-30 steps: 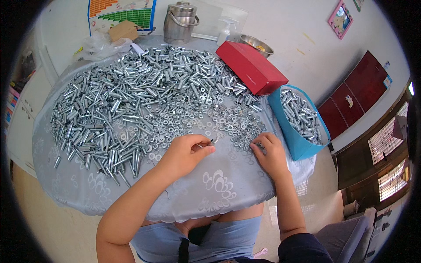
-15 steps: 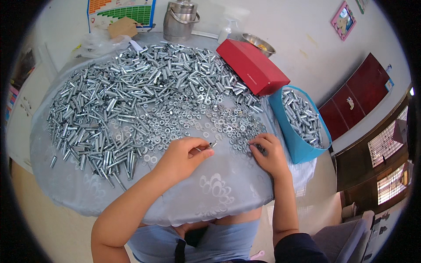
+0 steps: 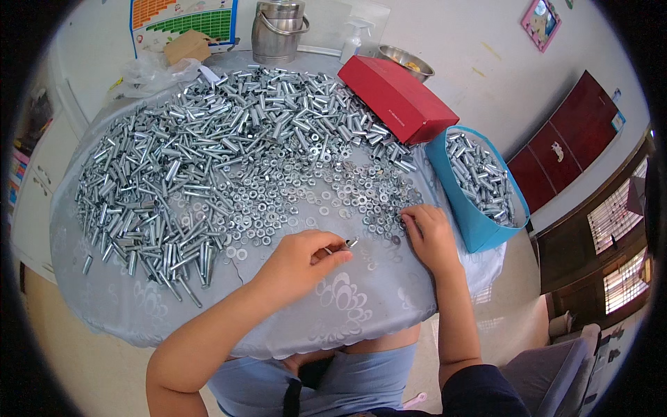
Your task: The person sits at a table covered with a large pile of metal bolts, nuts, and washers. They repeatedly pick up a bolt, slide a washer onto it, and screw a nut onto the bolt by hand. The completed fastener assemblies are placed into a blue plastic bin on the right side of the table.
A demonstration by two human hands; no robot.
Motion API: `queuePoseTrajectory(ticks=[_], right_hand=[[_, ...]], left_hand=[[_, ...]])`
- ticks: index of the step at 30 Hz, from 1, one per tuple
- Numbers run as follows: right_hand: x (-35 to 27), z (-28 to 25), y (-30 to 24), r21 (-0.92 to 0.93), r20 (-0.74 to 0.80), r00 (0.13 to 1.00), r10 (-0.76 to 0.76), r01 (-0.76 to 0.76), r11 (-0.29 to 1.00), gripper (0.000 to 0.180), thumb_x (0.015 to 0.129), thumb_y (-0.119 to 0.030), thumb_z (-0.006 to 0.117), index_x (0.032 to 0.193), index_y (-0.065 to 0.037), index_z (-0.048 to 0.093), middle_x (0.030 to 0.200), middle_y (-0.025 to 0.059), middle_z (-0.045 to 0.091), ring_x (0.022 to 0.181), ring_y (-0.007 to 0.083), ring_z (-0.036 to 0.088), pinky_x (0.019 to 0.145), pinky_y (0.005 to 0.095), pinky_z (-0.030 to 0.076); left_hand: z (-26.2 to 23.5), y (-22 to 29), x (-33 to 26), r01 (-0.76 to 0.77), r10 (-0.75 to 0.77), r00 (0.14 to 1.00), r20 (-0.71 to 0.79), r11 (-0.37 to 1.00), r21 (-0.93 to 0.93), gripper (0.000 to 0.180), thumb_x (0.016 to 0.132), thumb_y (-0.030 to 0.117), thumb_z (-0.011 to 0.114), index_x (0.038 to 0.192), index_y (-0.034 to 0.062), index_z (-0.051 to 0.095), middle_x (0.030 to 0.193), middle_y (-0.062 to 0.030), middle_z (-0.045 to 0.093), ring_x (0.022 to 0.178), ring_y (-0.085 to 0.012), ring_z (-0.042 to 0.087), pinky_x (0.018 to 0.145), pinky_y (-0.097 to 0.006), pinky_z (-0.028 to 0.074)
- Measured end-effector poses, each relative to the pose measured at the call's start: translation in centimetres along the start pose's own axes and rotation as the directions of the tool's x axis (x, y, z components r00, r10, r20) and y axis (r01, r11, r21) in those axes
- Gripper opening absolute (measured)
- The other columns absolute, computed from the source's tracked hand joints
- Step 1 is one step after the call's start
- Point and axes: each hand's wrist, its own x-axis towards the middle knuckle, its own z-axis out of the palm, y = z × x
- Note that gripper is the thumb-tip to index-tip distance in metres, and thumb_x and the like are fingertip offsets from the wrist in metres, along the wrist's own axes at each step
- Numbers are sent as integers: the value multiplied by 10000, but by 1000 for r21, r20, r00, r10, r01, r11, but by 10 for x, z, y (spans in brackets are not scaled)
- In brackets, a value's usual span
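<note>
Hands are working apart on the desk (image 3: pixel 361 306). Left hand (image 3: pixel 299 257) is pinching a small bolt (image 3: pixel 342 245); right hand (image 3: pixel 429 235) is fingering washers (image 3: pixel 375 201) just beyond it.

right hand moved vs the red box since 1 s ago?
No. The right hand stays on the washers, same spot below the red box.

Small silver bolt (image 3: pixel 345 244) pinched in left hand (image 3: pixel 300 258) fingers, lying near-level, tip pointing right, just above pale cloth-covered worktop (image 3: pixel 361 299). Flat silver washers (image 3: pixel 372 198) scattered loose in thin layer, right hand (image 3: pixel 429 236) fingers resting on near edge of patch; washers lie flat, some overlapping
</note>
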Motion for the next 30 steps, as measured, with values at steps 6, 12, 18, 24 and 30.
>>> queuePoseTrajectory(ticks=[6,12,18,24,30], right_hand=[[-2,2,-2,118,-35,997,66,-62,991,107,784,-51,607,888,-29,602,835,125,616,779,309,578,713,373,444],[1,3,-15,303,-5,982,190,-180,936,139,765,3,607,902,-5,583,843,156,612,782,299,608,681,348,482],[-1,7,0,261,-51,994,98,-82,962,147,751,19,602,894,0,575,839,151,615,773,266,620,689,323,488],[-3,9,0,356,-73,981,178,-141,924,203,730,45,597,927,3,572,832,129,599,761,230,607,684,304,473],[1,6,-3,349,-130,972,196,-140,927,324,724,66,601,1035,-5,542,847,104,567,762,193,585,702,284,467]], left_hand=[[2,2,-1,25,-25,999,36,999,-19,313,800,226,673,980,-26,625,863,-125,646,727,-150,607,671,-261,487],[4,1,-3,7,-6,1000,17,1000,-21,318,808,229,666,973,-39,621,846,-123,642,721,-152,604,670,-264,484],[2,1,-1,18,-18,998,54,1000,-5,315,813,223,661,966,-50,617,821,-119,639,717,-139,603,658,-257,478],[4,-5,-1,1,1,999,43,999,-44,309,821,213,653,956,-62,613,774,-102,644,686,-119,605,635,-242,478],[4,1,-1,44,-42,998,46,998,-42,298,809,242,646,933,-28,625,819,-139,639,705,-190,620,643,-286,479]])
